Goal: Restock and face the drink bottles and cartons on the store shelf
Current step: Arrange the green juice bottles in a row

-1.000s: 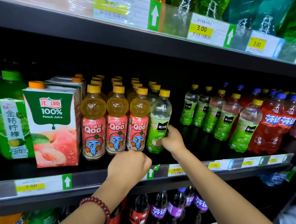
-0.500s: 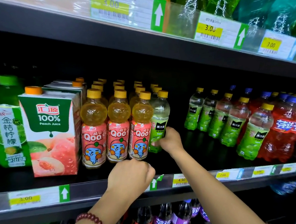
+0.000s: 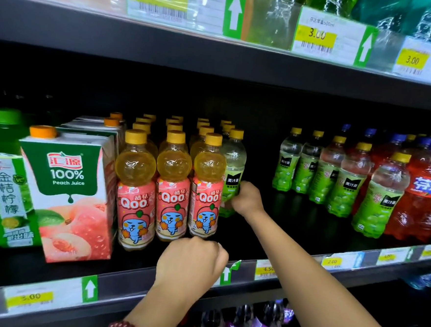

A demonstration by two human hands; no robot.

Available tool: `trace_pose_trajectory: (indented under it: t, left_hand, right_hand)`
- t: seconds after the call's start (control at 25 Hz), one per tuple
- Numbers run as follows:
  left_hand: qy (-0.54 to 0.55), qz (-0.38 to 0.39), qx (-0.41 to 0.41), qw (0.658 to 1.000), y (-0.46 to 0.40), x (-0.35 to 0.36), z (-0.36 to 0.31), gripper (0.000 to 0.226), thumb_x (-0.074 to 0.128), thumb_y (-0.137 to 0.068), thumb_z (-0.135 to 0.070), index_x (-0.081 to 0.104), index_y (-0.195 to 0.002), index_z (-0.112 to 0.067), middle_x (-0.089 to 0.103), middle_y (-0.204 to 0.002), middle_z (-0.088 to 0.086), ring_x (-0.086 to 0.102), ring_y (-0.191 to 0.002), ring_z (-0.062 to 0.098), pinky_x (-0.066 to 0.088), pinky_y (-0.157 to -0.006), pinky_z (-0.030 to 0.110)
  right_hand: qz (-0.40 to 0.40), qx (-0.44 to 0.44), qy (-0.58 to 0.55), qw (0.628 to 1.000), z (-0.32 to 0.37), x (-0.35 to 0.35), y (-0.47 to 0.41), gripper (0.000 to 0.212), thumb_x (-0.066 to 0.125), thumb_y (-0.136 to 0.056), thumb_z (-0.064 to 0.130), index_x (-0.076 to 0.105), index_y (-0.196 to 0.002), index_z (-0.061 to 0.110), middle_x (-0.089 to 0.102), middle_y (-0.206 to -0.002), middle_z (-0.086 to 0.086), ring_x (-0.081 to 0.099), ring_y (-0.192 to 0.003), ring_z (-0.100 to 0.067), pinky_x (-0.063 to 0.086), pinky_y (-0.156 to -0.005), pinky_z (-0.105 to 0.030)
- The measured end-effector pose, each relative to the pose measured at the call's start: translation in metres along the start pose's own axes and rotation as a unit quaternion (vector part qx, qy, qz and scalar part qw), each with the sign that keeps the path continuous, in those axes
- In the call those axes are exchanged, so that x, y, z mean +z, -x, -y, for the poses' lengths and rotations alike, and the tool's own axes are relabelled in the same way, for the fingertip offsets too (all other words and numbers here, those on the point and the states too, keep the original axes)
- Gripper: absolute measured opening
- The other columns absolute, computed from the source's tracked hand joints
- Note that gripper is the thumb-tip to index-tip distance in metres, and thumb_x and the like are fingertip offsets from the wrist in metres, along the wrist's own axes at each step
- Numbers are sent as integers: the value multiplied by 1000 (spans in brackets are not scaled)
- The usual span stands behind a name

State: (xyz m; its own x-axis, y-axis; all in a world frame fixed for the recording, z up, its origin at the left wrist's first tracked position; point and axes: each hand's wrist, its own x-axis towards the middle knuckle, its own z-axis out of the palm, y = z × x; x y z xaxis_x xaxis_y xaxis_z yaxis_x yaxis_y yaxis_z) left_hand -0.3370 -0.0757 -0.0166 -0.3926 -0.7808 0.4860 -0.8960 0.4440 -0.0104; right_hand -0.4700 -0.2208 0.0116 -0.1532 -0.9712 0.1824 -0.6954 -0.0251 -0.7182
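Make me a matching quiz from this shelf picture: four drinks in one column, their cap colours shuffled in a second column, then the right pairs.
Column one:
1. peach juice carton
2. Qoo bottle
3. red soda bottle
4. kumquat lemon bottle

Column two:
A. blue cap
B. green cap
C. orange cap
D. yellow cap

Pairs: 1-C, 2-D, 3-A, 4-B.

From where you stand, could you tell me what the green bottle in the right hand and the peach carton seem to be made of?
Green bottle: likely clear glossy plastic, since pale liquid shows through above a film label. Peach carton: apparently coated paperboard, with flat printed faces, folded edges and an orange plastic-looking cap.
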Motion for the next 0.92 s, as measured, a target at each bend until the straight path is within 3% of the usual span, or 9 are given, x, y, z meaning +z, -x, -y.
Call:
trace_pose_trajectory:
  t: [0.04, 0.12, 0.2, 0.32, 0.4, 0.48, 0.6, 0.76, 0.92]
  left_hand:
    - [-4, 12, 2, 1000, 0, -3, -2, 73, 88, -30, -19, 16, -45, -14, 32, -27, 2, 30, -19, 22, 7, -45, 11]
    - [-13, 53, -1, 999, -2, -11, -2, 67, 80, -60, -28, 15, -50, -12, 50, -42, 6, 49, -36, 27, 10, -41, 20]
    - [-3, 54, -53, 997, -2, -7, -4, 46, 47, -91, -33, 24, -57, -12, 60, -69, 7, 60, -69, 31, 28, -51, 29]
    - [61, 58, -100, 991, -3, -10, -6, 43, 36, -95, -36, 33, -59, -12, 44, -62, 3, 57, -76, 29, 31, -57, 30]
    - [80, 57, -104, 990, -11, -10, -13, 40, 37, -96, -36, 41, -65, -11, 53, -72, 6, 59, -83, 29, 35, -61, 30]
    - [64, 71, -78, 992, -26, -6, -29, 37, 36, -98, -37, 56, -79, -12, 62, -89, 10, 61, -92, 30, 36, -65, 30]
    - [103, 101, -57, 988, -56, 6, -52, 39, 39, -96, -38, 58, -77, -10, 57, -77, 8, 62, -85, 31, 38, -63, 29]
    - [166, 120, -34, 978, -97, 28, -68, 41, 47, -89, -36, 65, -68, -6, 67, -67, 8, 66, -70, 25, 54, -65, 32]
    - [206, 139, -19, 969, -112, 42, -74, 49, 50, -90, -44, 65, -62, -6, 68, -60, 6, 62, -52, 14, 56, -63, 29]
  right_hand:
    - [0, -8, 1, 1000, -1, 1, 1, 34, 81, -68, 8, 70, -100, 7, 70, -107, -10, 63, -103, -23, 48, -82, -27]
    - [8, -29, 1, 1000, -4, 2, 6, 30, 78, -73, 12, 70, -101, 8, 69, -109, -11, 63, -105, -25, 49, -87, -30]
    - [49, -43, 9, 998, -11, -1, 10, 31, 76, -78, 16, 69, -108, 9, 67, -115, -10, 61, -109, -25, 47, -90, -29]
    - [106, -21, 9, 994, -30, -16, 15, 52, 76, -79, 24, 59, -122, 2, 60, -127, -12, 56, -117, -24, 44, -93, -27]
    - [96, -13, 23, 995, -45, -32, 16, 65, 76, -79, 27, 49, -131, -2, 54, -133, -17, 53, -122, -26, 42, -98, -29]
    - [63, -8, 23, 998, -60, -51, 15, 59, 74, -81, 25, 51, -129, -1, 57, -129, -18, 55, -118, -27, 43, -90, -25]
    - [13, 8, 6, 1000, -80, -76, 9, 51, 70, -84, 22, 53, -127, 0, 60, -123, -16, 57, -113, -27, 39, -79, -22]
    - [-63, -2, 14, 998, -100, -98, -13, 57, 70, -84, 27, 51, -131, 1, 59, -127, -16, 55, -117, -27, 41, -86, -25]
    - [-116, -4, 25, 993, -103, -112, -49, 63, 68, -86, 27, 42, -135, -3, 52, -135, -18, 49, -125, -30, 39, -92, -26]
